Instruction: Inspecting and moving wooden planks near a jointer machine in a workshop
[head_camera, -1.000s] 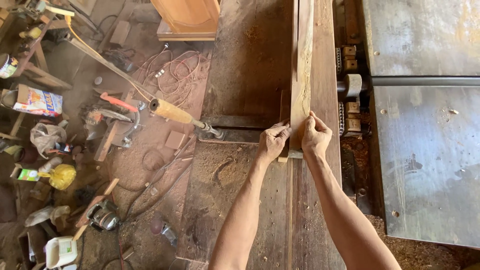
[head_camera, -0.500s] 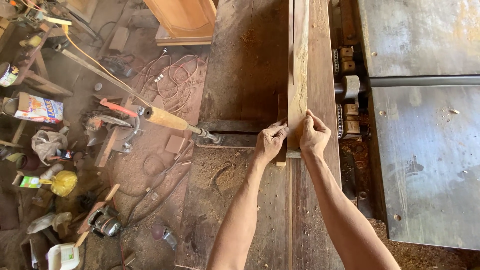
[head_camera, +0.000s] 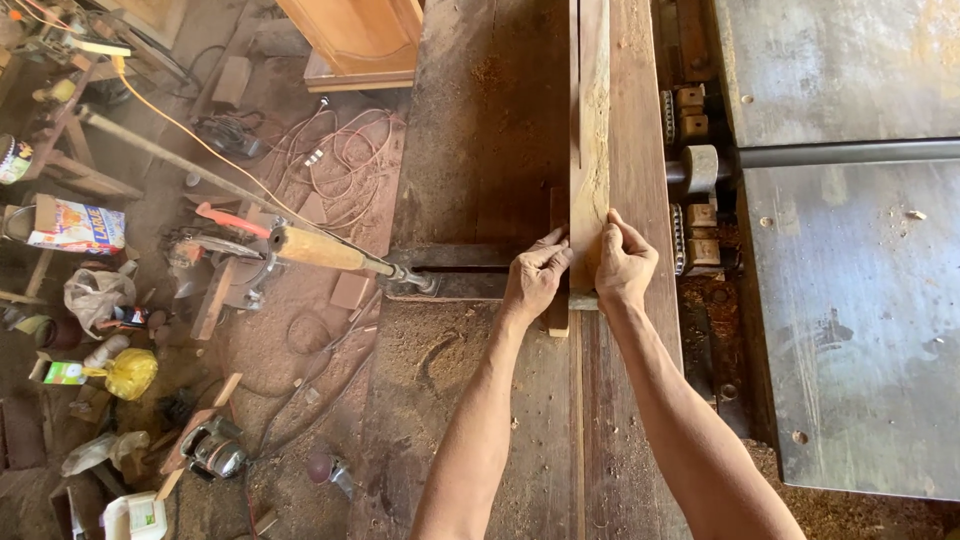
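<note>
1. My left hand (head_camera: 535, 280) and right hand (head_camera: 622, 265) clasp the near end of the wooden plank (head_camera: 590, 130), one on each side, fingers pressed to its faces.
2. The plank stands on edge on the workbench (head_camera: 480, 150), running away from my hands along the bench.
3. Left of the bench, on the floor, lie a white printed carton (head_camera: 75, 228), a yellow bag (head_camera: 130, 372) and a white tub (head_camera: 133, 515).
4. The plank is pale, rough-sawn wood; the bench is dark, dusty timber. Right of the bench sits a grey metal table (head_camera: 850, 300), scratched and dull.
</note>
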